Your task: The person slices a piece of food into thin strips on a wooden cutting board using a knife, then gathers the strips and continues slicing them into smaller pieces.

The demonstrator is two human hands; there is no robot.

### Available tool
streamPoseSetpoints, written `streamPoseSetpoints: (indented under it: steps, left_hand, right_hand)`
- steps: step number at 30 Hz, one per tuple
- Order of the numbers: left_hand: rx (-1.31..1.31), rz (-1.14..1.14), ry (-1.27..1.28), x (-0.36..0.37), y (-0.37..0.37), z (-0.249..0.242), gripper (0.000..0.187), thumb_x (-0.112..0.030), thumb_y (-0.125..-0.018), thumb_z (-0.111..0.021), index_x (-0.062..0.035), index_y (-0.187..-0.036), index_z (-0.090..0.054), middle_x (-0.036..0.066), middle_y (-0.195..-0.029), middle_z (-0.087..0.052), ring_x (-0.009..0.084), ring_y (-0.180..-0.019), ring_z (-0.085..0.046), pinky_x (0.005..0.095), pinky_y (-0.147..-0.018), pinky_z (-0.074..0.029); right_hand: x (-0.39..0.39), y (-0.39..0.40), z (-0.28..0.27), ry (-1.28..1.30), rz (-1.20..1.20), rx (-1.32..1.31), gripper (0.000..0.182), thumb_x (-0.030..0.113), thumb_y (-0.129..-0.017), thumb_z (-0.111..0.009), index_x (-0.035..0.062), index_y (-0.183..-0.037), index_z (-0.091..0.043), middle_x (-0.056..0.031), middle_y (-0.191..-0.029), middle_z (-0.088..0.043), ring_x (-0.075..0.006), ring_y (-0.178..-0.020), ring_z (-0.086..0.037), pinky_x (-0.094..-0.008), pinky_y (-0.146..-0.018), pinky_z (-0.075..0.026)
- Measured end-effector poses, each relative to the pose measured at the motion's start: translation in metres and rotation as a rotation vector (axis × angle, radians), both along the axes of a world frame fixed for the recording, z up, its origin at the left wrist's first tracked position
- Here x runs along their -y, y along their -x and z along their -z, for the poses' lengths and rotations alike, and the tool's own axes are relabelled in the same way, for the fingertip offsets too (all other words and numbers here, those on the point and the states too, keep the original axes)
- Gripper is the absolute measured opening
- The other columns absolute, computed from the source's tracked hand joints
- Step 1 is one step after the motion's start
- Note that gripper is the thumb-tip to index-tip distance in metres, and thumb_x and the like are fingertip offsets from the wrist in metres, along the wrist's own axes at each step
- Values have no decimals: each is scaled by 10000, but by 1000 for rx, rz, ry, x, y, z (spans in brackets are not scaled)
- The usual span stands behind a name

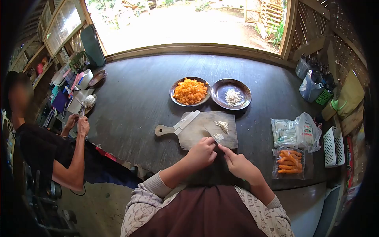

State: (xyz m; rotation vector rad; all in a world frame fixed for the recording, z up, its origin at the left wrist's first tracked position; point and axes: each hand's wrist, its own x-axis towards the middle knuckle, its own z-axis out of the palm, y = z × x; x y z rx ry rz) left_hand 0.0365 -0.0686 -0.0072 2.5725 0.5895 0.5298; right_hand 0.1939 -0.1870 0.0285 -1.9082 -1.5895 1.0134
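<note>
My left hand (202,152) is closed round the knife at the near edge of the wooden cutting board (189,136). Small white cut pieces (218,137) lie at the blade (209,130), just beyond my fingers. My right hand (241,166) is beside it, index finger reaching to the knife and the other fingers curled; anything pinched there is too small to make out. Thin white strips (223,126) form a small pile on the board's right side. Long flat white pieces (186,121) lie at its left, near the handle.
Beyond the board are a plate of chopped orange pieces (190,92) and a dark plate (219,94) with white bits. Right: plastic packages (284,132), bagged carrots (290,161), a white basket (334,147). At the left a person (43,146) works with both hands near a bowl (90,102).
</note>
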Motion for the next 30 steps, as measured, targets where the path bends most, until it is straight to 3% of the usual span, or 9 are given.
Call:
streamPoseSetpoints:
  steps: [9,11,18,20,26,30]
  left_hand:
    - [20,7,-26,1,0,-1,216,-104,-764,-573,73,-876,-624,198,-982,-579,354,-976,-556,407,-877,-462]
    - [3,6,-19,2,-1,1,215,-102,-762,-575,74,-873,-625,200,-985,-580,353,-976,-557,407,-879,-461]
    - [30,5,-39,-1,-3,4,220,-100,-758,-578,79,-874,-630,203,-991,-585,353,-970,-561,407,-875,-463]
    - [19,-5,-26,0,0,4,221,-100,-757,-578,80,-874,-629,202,-990,-586,352,-969,-561,407,-874,-464]
    - [33,11,-41,1,-2,6,214,-99,-753,-578,80,-861,-624,207,-991,-586,358,-967,-563,410,-873,-464]
    - [69,-3,-50,0,-3,7,209,-97,-751,-583,81,-851,-626,211,-984,-589,362,-964,-565,412,-875,-463]
  right_hand:
    - [4,-1,-4,51,16,-60,439,199,-970,-411,206,-1408,-387,-321,-837,-610,-471,-817,-614,-483,-732,-480]
    - [0,-2,18,-134,32,-99,435,206,-971,-412,204,-1405,-395,-318,-847,-612,-467,-819,-619,-470,-738,-483]
    - [1,-2,-1,-39,24,-101,438,205,-971,-409,207,-1409,-388,-325,-868,-610,-461,-859,-620,-472,-755,-485]
    - [8,1,-9,26,34,-71,432,196,-972,-414,189,-1404,-397,-309,-923,-621,-445,-878,-627,-432,-798,-482]
    - [-3,3,14,-86,54,-93,424,204,-973,-407,193,-1397,-406,-330,-930,-610,-474,-902,-607,-458,-797,-485]
    - [4,0,0,-80,39,-128,423,208,-975,-399,196,-1398,-400,-331,-936,-609,-476,-895,-608,-461,-795,-485]
